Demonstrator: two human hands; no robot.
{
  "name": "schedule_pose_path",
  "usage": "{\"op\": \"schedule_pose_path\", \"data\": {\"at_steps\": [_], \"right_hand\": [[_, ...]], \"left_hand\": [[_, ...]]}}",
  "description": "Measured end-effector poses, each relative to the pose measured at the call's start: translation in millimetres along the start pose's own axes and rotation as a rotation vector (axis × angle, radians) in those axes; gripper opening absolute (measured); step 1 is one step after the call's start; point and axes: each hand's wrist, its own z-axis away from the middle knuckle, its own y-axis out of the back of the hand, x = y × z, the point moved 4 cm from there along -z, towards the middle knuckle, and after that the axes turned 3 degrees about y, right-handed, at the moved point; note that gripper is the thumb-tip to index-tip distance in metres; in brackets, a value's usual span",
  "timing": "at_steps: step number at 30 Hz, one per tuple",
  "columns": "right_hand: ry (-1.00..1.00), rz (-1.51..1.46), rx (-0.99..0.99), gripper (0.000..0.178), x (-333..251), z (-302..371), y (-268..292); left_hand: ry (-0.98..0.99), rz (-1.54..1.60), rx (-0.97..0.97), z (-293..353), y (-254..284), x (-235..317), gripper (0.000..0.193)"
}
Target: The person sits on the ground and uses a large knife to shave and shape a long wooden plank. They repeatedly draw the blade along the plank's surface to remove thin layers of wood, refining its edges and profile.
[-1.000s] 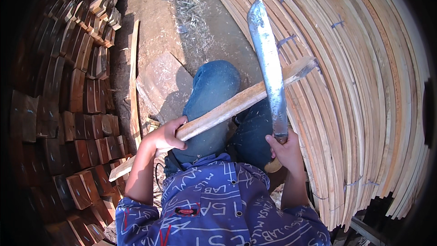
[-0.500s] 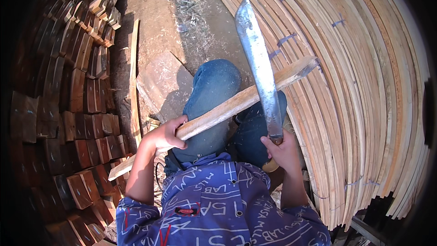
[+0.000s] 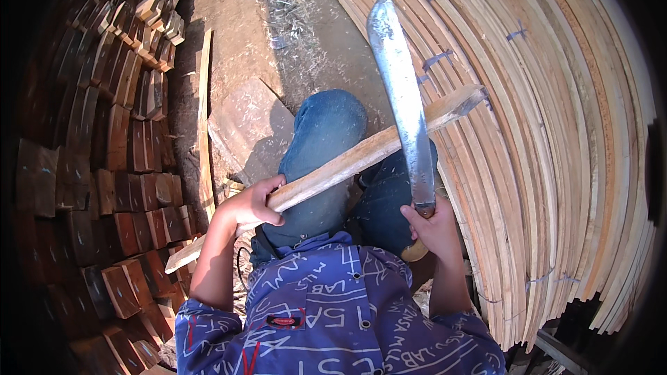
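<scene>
A pale, rough strip of wood slants across my thighs, its far end up to the right over the stacked boards. My left hand is wrapped round it near its lower left part, and the tail of the strip sticks out past my wrist. In my right hand is the handle of a machete, gripped at my right side. Its long, broad steel blade points away from me and passes over the strip from above. Whether blade and wood touch, I cannot tell.
Long thin boards, bundled with bluish ties, lie stacked along the right. Cut timber blocks are piled high on the left. Ahead, a flat board and wood shavings lie on the dirt, beside a narrow lath.
The machete has shifted slightly right, and its blade has turned a little. My left hand and the strip of wood have barely moved.
</scene>
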Motion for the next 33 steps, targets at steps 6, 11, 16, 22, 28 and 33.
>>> {"op": "schedule_pose_path", "data": {"at_steps": [6, 11, 16, 22, 28, 33], "right_hand": [[-0.058, 0.011, -0.081, 0.02, -6.3, 10.1, -12.7], [-0.004, -0.118, 0.081, 0.019, -15.2, 2.0, 13.0], [-0.082, -0.015, -0.014, 0.02, -3.1, 6.6, -1.6], [0.008, 0.055, -0.093, 0.024, 1.6, 11.0, -13.7], [0.003, -0.121, 0.094, 0.016, -7.5, -1.3, 10.7], [-0.033, 0.03, -0.063, 0.02, 6.9, 6.1, -13.4]], "left_hand": [[0.04, 0.078, -0.023, 0.9, -0.7, -7.1, 0.049], [-0.075, -0.012, 0.027, -0.9, 1.3, -14.4, 0.046], [0.009, 0.05, -0.014, -2.7, 2.4, -10.3, 0.045], [0.006, 0.021, 0.022, -0.8, 0.8, -4.9, 0.047], [-0.06, -0.013, 0.052, -2.9, 0.5, -11.6, 0.047], [-0.037, 0.005, 0.02, -0.8, -0.1, -6.9, 0.046]]}}
